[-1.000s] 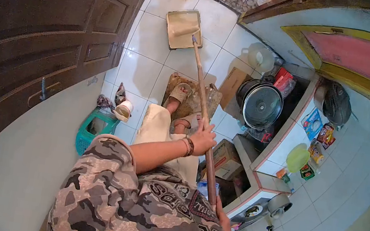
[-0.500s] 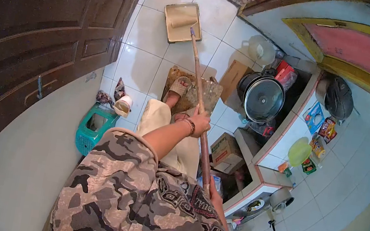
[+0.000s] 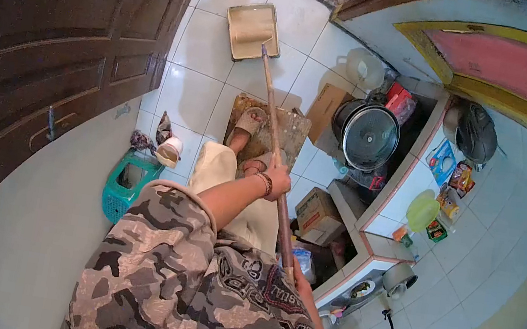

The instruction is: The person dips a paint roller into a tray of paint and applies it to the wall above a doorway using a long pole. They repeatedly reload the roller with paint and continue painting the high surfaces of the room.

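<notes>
I stand on a paint-spattered wooden board point(image 3: 296, 135) and hold a long wooden pole point(image 3: 271, 107) with both hands. My left hand point(image 3: 276, 182), with a bracelet on its wrist, grips the pole near its middle. My right hand point(image 3: 301, 286) grips the pole's lower end close to my camouflage shirt. At the far end of the pole a paint roller point(image 3: 254, 33) lies in a cream paint tray point(image 3: 237, 14) on the white floor tiles.
A dark wooden door point(image 3: 54, 49) fills the left side. A teal basket point(image 3: 124, 189) stands by the wall. To the right are a lidded pot point(image 3: 368, 134), cardboard boxes point(image 3: 316, 214), a clear plastic jug point(image 3: 364, 67) and a tiled counter point(image 3: 475, 219) with packets.
The roller has pushed from the tray's near edge toward its middle. Both hands have moved forward with the pole, and the view has shifted slightly.
</notes>
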Demonstrator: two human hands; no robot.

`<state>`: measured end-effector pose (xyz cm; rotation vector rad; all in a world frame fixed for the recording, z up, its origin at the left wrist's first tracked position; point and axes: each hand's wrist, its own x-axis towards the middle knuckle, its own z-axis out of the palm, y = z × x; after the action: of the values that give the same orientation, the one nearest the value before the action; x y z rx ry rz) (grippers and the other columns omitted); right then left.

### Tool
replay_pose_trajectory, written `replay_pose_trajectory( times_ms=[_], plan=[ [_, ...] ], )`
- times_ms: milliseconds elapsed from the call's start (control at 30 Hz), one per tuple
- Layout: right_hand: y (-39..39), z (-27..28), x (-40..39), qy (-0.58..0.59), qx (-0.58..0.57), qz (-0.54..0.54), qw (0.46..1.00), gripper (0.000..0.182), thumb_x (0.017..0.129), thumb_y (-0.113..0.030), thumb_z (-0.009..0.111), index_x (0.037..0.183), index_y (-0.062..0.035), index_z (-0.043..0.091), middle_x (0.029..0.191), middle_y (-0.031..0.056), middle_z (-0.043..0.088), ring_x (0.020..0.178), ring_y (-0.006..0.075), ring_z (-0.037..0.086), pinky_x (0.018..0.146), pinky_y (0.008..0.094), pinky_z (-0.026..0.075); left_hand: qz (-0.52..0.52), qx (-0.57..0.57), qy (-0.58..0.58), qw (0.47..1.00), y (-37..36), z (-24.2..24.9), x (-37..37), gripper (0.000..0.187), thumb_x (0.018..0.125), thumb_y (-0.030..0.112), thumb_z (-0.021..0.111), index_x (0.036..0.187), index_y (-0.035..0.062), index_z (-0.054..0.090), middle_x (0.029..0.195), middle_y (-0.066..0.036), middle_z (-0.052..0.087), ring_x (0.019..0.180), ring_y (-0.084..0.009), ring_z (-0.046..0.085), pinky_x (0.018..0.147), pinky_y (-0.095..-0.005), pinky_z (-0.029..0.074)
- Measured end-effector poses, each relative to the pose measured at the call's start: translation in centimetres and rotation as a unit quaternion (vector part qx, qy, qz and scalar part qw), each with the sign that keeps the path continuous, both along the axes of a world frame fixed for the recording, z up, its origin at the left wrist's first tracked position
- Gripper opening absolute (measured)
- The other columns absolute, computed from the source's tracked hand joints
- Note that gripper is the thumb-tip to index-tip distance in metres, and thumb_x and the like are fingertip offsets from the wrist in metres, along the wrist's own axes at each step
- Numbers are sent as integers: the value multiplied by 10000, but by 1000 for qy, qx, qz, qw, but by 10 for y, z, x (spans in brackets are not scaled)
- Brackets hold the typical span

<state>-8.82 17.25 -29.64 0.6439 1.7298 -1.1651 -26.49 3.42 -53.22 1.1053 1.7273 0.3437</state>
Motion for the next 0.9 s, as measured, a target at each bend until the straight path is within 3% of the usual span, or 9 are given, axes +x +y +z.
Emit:
replay_pose_trajectory(
  times_ms=[67, 167, 300, 433, 500, 567, 633, 700, 900],
  plan=[
    [-7, -24, 2, 92, 18, 34, 995, 568, 923, -201, 509, 1408, -81, 240, 1307, 137, 462, 1124, 174, 481, 925, 264, 358, -9, -3, 12, 1000, -5, -10, -13, 232, 705, 181, 626, 930, 146, 669, 1069, -70, 573, 1154, -305, 405, 896, -765, 182],
    [-15, 12, -28, 13, 9, -40, 999, 586, 915, -231, 524, 1404, -72, 243, 1254, 136, 509, 1074, 165, 509, 913, 266, 374, 18, 24, 39, 999, -10, -6, -10, 224, 689, 166, 624, 904, 130, 673, 1050, -73, 595, 1162, -317, 410, 874, -779, 185],
    [-5, 62, -14, 7, 34, 2, 999, 595, 916, -232, 524, 1414, -94, 228, 1227, 128, 525, 1035, 143, 510, 890, 259, 388, 48, 64, 10, 997, -4, 40, 5, 193, 663, 130, 617, 845, 118, 679, 923, -104, 623, 1094, -336, 471, 877, -783, 167],
    [2, 47, 7, -57, 10, -28, 998, 600, 921, -220, 513, 1425, -114, 205, 1275, 129, 491, 1067, 142, 502, 881, 256, 391, -6, 25, -56, 998, 5, 36, 5, 265, 655, 108, 650, 918, 101, 684, 980, -85, 605, 1062, -297, 468, 895, -782, 148],
    [-2, 31, 10, 39, 19, 38, 998, 602, 930, -221, 493, 1434, -127, 177, 1309, 128, 461, 1088, 143, 490, 882, 256, 388, -13, 16, -61, 998, 0, 29, 4, 268, 655, 109, 652, 921, 101, 685, 984, -89, 605, 1067, -300, 468, 900, -782, 134],
    [-5, 8, 17, 18, 28, 39, 999, 598, 932, -231, 488, 1433, -123, 180, 1311, 128, 459, 1092, 144, 484, 878, 256, 385, -5, 22, -18, 1000, -4, 4, 6, 181, 688, 150, 621, 854, 161, 692, 942, -106, 605, 1057, -314, 485, 893, -778, 143],
    [-12, -5, 4, 79, 9, 17, 997, 596, 927, -248, 498, 1426, -110, 203, 1299, 122, 466, 1070, 149, 487, 880, 264, 387, -12, 8, 8, 1000, -5, 0, -5, 176, 686, 165, 623, 848, 153, 692, 921, -98, 606, 1033, -304, 489, 890, -771, 171],
    [-18, 16, -13, -33, 10, -62, 997, 598, 917, -269, 514, 1421, -123, 229, 1248, 101, 500, 1014, 136, 484, 868, 262, 390, -10, 21, 16, 1000, -7, 7, -7, 177, 672, 174, 632, 832, 130, 690, 895, -92, 604, 1010, -304, 489, 874, -768, 200],
    [-4, 51, -4, -2, 23, -22, 999, 586, 917, -276, 509, 1416, -128, 242, 1165, 153, 551, 947, 152, 531, 820, 266, 422, 78, 93, -24, 992, -2, 28, 24, 178, 614, 164, 654, 789, 161, 682, 869, -66, 585, 1008, -291, 466, 872, -781, 165]
  ],
)
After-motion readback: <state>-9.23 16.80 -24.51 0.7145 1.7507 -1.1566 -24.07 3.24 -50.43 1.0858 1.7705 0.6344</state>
